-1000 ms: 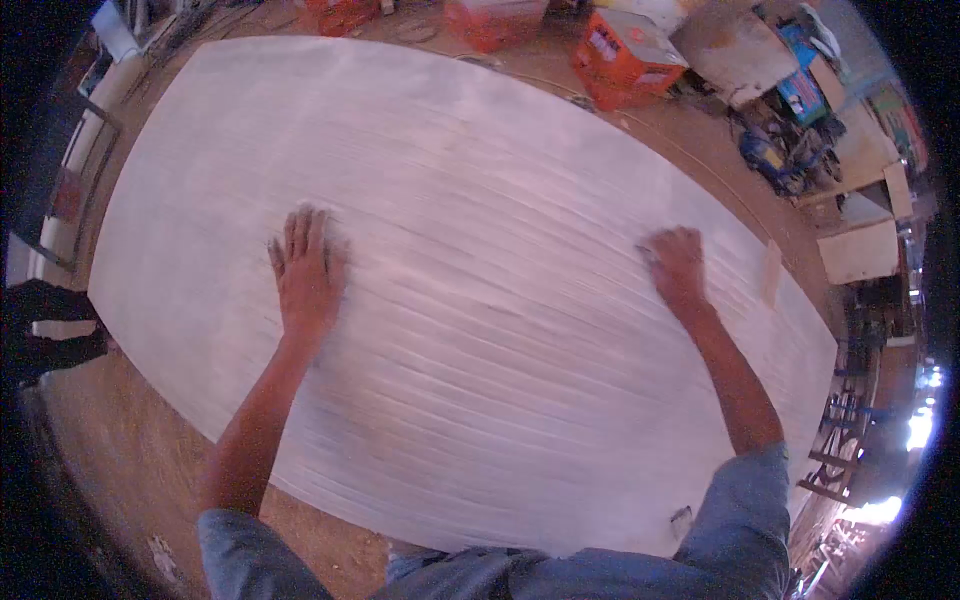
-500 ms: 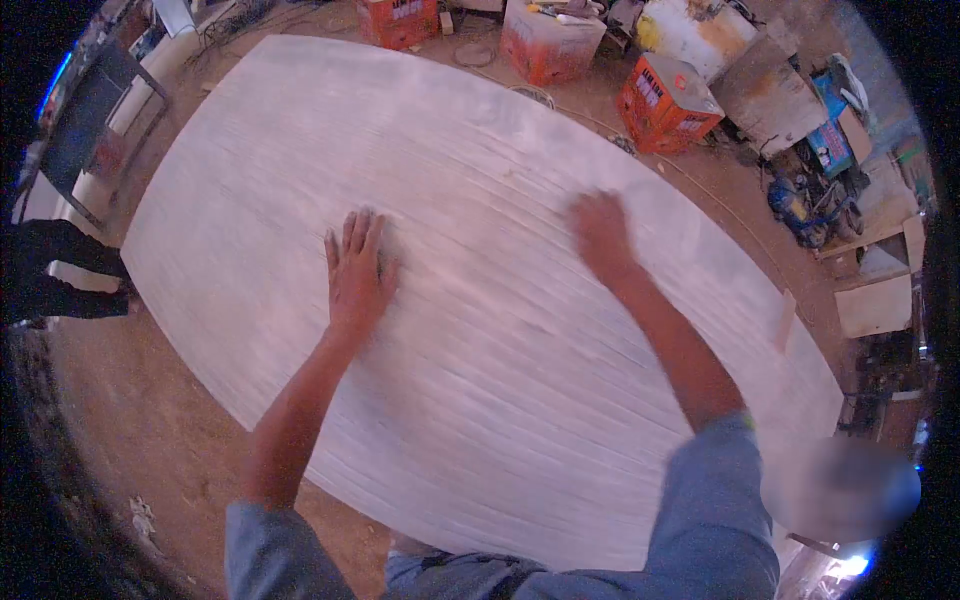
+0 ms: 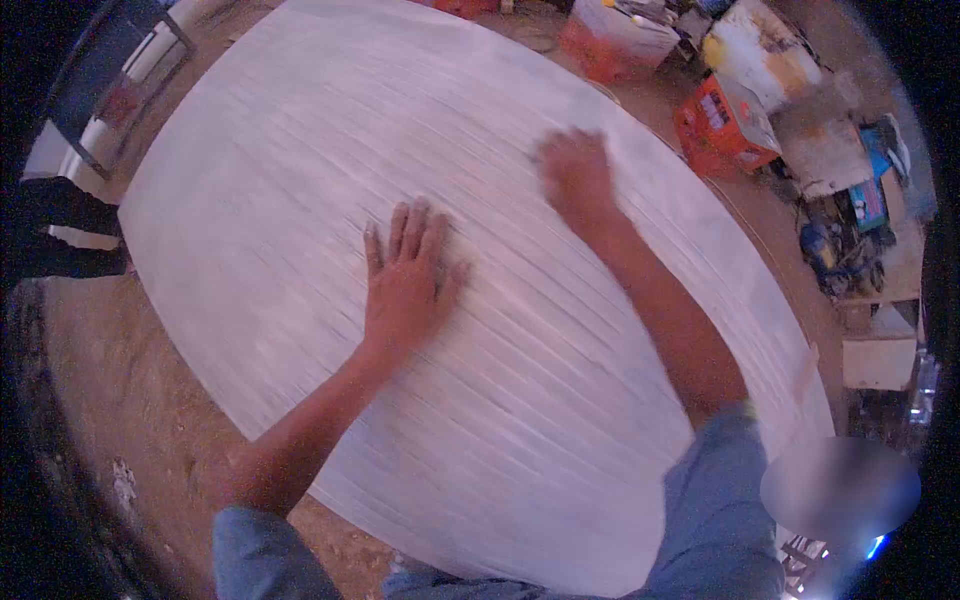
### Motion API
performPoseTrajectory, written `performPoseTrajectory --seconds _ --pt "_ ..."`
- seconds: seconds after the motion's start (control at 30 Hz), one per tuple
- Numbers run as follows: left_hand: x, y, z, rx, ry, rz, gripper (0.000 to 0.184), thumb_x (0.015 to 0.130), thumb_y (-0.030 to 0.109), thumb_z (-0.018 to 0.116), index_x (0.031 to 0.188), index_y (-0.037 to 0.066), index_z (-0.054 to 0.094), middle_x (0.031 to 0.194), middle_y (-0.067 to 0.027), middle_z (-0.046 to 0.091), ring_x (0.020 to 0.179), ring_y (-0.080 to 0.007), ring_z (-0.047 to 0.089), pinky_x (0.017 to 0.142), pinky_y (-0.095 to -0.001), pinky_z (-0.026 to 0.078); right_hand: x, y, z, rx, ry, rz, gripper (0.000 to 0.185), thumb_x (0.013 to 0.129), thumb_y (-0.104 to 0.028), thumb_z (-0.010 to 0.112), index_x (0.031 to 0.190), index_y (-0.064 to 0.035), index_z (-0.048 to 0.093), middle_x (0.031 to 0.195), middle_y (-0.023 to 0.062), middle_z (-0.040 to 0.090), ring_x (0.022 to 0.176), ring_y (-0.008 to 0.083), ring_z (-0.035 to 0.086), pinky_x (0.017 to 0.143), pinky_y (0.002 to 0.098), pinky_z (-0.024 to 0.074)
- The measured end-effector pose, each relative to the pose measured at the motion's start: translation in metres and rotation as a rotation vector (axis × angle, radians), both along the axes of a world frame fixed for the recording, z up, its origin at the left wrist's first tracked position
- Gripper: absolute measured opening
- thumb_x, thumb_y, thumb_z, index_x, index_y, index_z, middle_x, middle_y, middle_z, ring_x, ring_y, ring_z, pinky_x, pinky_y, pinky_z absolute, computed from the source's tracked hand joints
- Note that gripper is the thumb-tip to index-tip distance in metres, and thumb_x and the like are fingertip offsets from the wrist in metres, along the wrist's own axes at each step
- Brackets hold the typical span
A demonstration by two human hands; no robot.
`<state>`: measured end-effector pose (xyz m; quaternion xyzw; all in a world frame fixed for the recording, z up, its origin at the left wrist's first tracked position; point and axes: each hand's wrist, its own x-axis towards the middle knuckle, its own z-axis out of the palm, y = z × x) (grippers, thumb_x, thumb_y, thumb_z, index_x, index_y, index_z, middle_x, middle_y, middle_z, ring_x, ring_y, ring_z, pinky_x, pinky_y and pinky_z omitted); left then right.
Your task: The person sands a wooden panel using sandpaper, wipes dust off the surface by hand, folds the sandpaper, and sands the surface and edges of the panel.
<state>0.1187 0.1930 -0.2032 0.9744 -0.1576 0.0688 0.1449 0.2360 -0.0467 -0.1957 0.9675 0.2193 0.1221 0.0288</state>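
Observation:
A large, pale, board-like panel (image 3: 300, 300) with curved long sides and many fine parallel streaks fills the middle of the head view. My left hand (image 3: 408, 285) lies palm down on its surface with the fingers spread, holding nothing. Farther up and to the right, my right hand (image 3: 578, 182) is at the panel with its fingers curled in. Motion blurs that hand, and whatever may be under its fingers is hidden.
Orange boxes (image 3: 728, 125) and a stained white container (image 3: 762, 55) stand on the floor beyond the panel's far right edge. A blue tool (image 3: 830, 255) lies among clutter at right. Another person's dark-trousered legs (image 3: 65, 235) are at the left edge.
My left hand has shifted right across the panel. My right hand has moved up and left, still curled. The camera view has tilted, so the surroundings sit differently.

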Motion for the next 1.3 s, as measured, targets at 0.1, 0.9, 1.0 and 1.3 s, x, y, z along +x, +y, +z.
performPoseTrajectory --seconds 0.1,0.9,1.0,1.3 --pt "0.002 0.003 -0.008 0.009 -0.021 -0.001 0.058 0.09 0.034 0.051 0.137 0.003 0.038 0.147 -0.0167 0.031 0.139 -0.032 0.023 0.113 -0.0546 0.009 0.075 0.094 0.001 0.07 -0.04 0.002 0.02 0.082 -0.011 0.051 0.096 -0.009 0.066 0.104 0.0107 0.063 0.105 0.0287 0.055 0.099 0.054 0.0332" --pt "-0.008 -0.011 0.008 0.102 -0.088 0.004 0.048 0.095 0.029 0.047 0.137 0.007 0.04 0.145 -0.011 0.036 0.138 -0.0265 0.026 0.115 -0.0459 0.011 -0.32 -0.317 0.022 -0.159 -0.094 -0.545 0.021 0.077 -0.007 0.055 0.097 -0.007 0.062 0.098 0.0113 0.059 0.102 0.0324 0.052 0.096 0.0481 0.0354" --pt "-0.007 -0.009 0.005 0.071 -0.042 0.003 0.048 0.096 0.029 0.046 0.138 0.007 0.039 0.146 -0.011 0.035 0.138 -0.0268 0.025 0.115 -0.0454 0.012 -0.257 -0.26 0.028 -0.03 -0.057 -0.439 0.021 0.076 -0.007 0.055 0.096 -0.0085 0.064 0.095 0.01 0.058 0.099 0.0287 0.053 0.096 0.0472 0.0354" --pt "-0.01 -0.006 -0.007 0.095 -0.054 -0.021 0.048 0.098 0.028 0.042 0.14 0.007 0.036 0.147 -0.0108 0.033 0.139 -0.0274 0.024 0.115 -0.0473 0.011 -0.428 -0.436 0.026 -0.134 -0.046 -0.776 0.015 0.078 -0.014 0.058 0.09 -0.0147 0.068 0.096 0.0084 0.063 0.103 0.0301 0.055 0.096 0.0497 0.0348"
